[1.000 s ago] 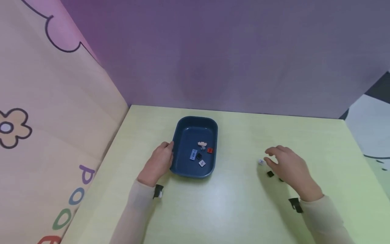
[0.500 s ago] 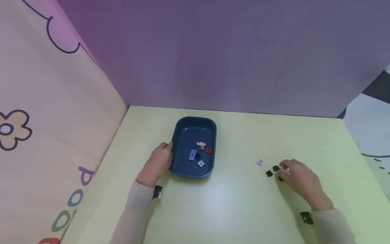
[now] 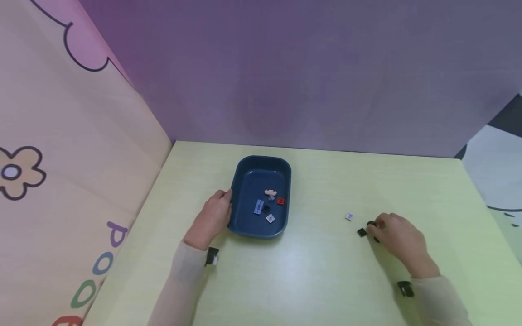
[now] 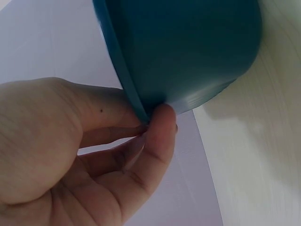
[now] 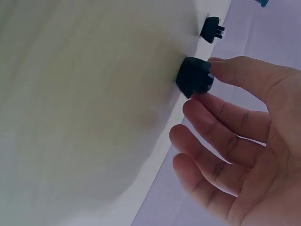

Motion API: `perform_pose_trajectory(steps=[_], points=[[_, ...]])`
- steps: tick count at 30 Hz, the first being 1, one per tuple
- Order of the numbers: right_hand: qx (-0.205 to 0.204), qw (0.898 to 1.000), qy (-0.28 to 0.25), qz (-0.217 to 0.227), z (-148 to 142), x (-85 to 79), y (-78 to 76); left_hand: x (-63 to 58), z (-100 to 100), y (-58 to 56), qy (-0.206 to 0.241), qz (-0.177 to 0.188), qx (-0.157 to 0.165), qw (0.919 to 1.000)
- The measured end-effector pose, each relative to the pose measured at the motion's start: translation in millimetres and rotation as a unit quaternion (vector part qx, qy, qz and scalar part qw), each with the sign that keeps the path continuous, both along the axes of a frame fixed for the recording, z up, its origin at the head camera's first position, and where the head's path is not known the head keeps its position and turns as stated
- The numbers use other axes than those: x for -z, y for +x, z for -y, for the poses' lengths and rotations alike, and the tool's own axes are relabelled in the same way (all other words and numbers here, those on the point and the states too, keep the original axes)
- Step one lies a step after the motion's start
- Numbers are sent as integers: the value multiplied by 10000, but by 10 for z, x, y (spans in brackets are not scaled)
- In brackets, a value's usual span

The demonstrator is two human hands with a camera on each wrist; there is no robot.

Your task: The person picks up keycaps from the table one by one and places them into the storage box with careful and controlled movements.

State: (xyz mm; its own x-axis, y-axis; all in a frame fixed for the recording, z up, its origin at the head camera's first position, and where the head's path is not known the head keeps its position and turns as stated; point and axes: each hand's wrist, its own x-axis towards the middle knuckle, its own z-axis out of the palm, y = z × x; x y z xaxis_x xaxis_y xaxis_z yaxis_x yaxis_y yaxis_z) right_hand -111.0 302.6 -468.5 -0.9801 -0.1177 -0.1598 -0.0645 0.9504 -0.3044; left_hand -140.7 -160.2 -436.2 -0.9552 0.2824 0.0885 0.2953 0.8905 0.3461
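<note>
While the left hand [image 3: 209, 219] is pinching the left long rim of the blue tray [image 3: 261, 181], the right hand [image 3: 401, 237] is working well to the right over the table [image 3: 318, 280]. Its thumb and index finger are pinching a black piece [image 5: 193, 75] at the tabletop, as the right wrist view is showing, and the other three fingers are curving loosely, apart from it. A square black piece [image 3: 362, 232] is lying just beside the fingertips on the tray side, and a further dark piece [image 3: 376, 239] is showing only partly beneath the hand. A white piece [image 3: 349, 217] is lying near them, a little farther toward the tray.

A wide stretch of tabletop is separating that white piece from the tray's right rim. Behind the right hand, the surface is running back to the table's far edge, where a purple panel [image 3: 306, 77] is standing; the tray's far rim is sitting near that edge. On the left, a patterned panel [image 3: 81, 136] is bordering the table, well apart from the tray.

Inside the tray, pink [image 3: 270, 193], red [image 3: 281, 201], blue [image 3: 258, 207] and white [image 3: 270, 218] bits are lying toward the near half, the red one close to the right wall.
</note>
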Motion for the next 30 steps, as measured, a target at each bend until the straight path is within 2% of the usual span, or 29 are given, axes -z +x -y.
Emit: perform_pose_trajectory(steps=[5, 10, 17, 20, 25, 30], points=[[-103, 9996, -85, -230, 135, -92, -6, -8, -10, -5, -41, 73, -32, 10000], [-451, 9961, -227, -727, 467, -244, -68, -10, -11, -4, 6, 33, -38, 10000], [-1146, 9801, -392, -1573, 1129, -451, -223, -12, -9, 5, 37, 24, -72, 10000], [-1450, 9729, -336, -1771, 1408, -504, -295, -4, -1, 2, 20, 49, -86, 9999], [-1731, 9700, -319, -1674, 1732, -558, -394, 6, 3, -1, 34, -14, -60, 10000], [-1834, 9703, -374, -1534, 1868, -534, -446, 2, 2, -1, 40, -49, -9, 10000]])
